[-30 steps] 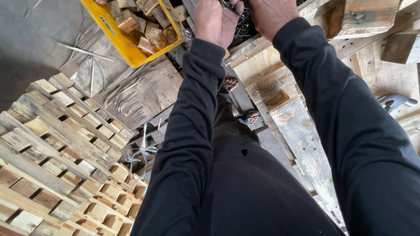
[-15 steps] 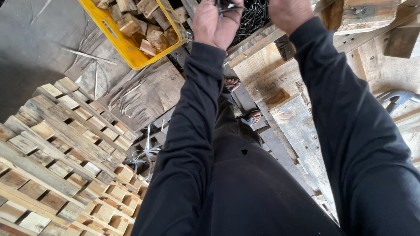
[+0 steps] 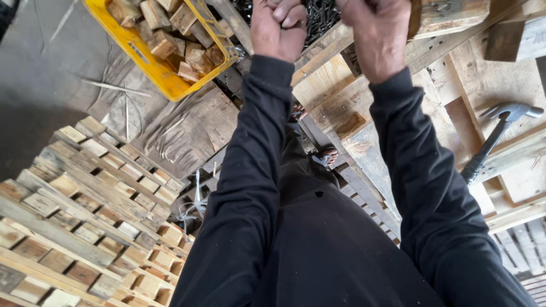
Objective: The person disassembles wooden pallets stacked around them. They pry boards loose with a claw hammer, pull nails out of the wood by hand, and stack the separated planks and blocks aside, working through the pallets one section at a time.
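Both my arms, in black sleeves, reach forward to the top of the view. My left hand is curled into a fist just left of a dark pile of nails; nothing shows inside it. My right hand is seen from the back, with its fingers hidden. It sits right of the nails and against a wooden block on the pallet boards. A hammer with a steel claw head lies on the boards to the right, away from both hands.
A yellow plastic crate filled with wooden blocks stands at the upper left on a grey sheet. A stack of wooden pallets fills the lower left. More pallet boards lie at the right. My foot shows between the arms.
Both hands have shifted slightly up and to the right near the nail pile. The left hand's fingers have closed tighter into a fist. The hammer has come into view.
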